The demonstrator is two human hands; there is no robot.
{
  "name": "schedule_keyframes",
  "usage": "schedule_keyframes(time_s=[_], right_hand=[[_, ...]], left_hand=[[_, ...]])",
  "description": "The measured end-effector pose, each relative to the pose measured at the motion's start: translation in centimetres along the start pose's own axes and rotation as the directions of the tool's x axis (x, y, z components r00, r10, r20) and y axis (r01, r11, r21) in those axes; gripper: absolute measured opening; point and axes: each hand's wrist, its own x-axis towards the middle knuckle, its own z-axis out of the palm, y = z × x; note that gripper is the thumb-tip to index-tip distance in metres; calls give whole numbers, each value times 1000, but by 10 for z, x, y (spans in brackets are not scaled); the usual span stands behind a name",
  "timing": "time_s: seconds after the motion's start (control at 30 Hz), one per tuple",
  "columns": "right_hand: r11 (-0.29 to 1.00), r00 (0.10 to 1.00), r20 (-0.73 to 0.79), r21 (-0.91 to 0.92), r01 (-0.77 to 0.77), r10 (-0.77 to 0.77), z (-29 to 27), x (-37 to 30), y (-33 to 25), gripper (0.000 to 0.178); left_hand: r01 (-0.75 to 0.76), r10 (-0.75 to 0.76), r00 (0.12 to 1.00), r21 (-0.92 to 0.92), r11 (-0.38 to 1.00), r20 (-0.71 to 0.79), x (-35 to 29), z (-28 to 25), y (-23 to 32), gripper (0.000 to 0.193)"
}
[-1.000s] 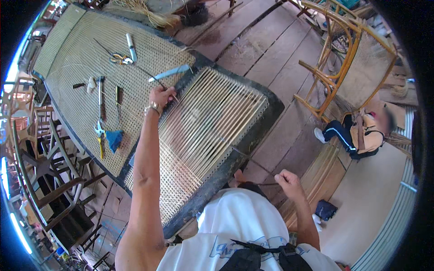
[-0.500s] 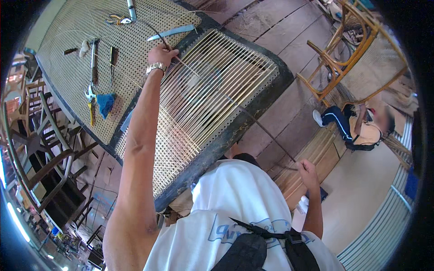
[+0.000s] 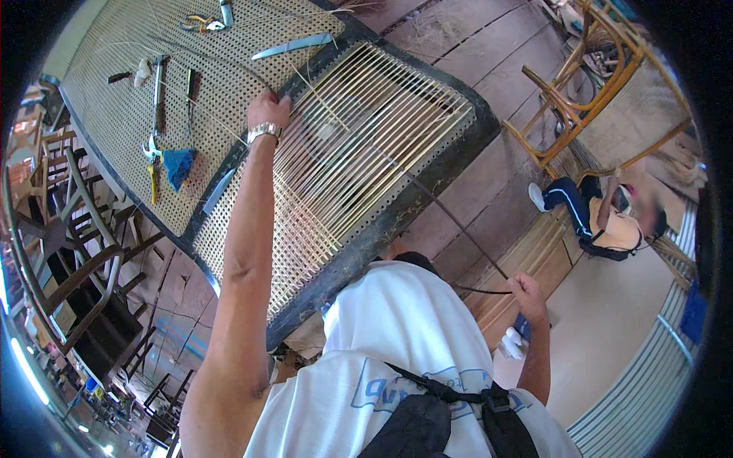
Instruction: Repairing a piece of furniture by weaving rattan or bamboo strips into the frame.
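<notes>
My left hand [image 3: 268, 111], with a metal-band watch at the wrist, is closed around a long thin dark rod [image 3: 463, 229] at the far left edge of a strand-strung frame opening. Beyond this hand the rod's dark end curves over the woven cane panel [image 3: 126, 179]. Its middle passes among the pale parallel cane strands [image 3: 366, 126], where it is partly hidden. My right hand [image 3: 527, 296] closes on the rod off the near right side of the dark frame [image 3: 397, 200]; a dark length also loops back left from that fist.
On the panel lie a hammer [image 3: 159, 95], pliers [image 3: 150, 149], a blue cloth [image 3: 179, 168], a light-blue blade [image 3: 294, 46] and orange-handled cutters [image 3: 205, 23]. Wooden chair frames [image 3: 76, 206] stand left, a brown chair [image 3: 565, 114] right. Another person [image 3: 607, 217] sits at right.
My left hand has shifted a little nearer, and the rod's far end now lies out further left across the panel. My right hand is slightly lower and further right.
</notes>
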Motion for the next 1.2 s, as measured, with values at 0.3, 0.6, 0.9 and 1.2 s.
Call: schedule_keyframes(time_s=[0.3,0.6,0.9,1.2], right_hand=[[996,978,-210,-89,-1,-18,-54,-2,38,25],[983,983,-125,-114,-147,133,-70,-6,137,26],[997,929,370,72,-30,1,21,62,-47,29],[893,896,-7,-90,442,-444,99,115,-162,35]], left_hand=[[90,-75,988,-106,990,138,-8,11,-28,48],[145,-146,986,15,989,77,-6,-3,-32,45],[155,-157,982,23,988,102,-14,-6,-30,49],[217,-213,967,-14,976,142,-8,-4,-37,50]])
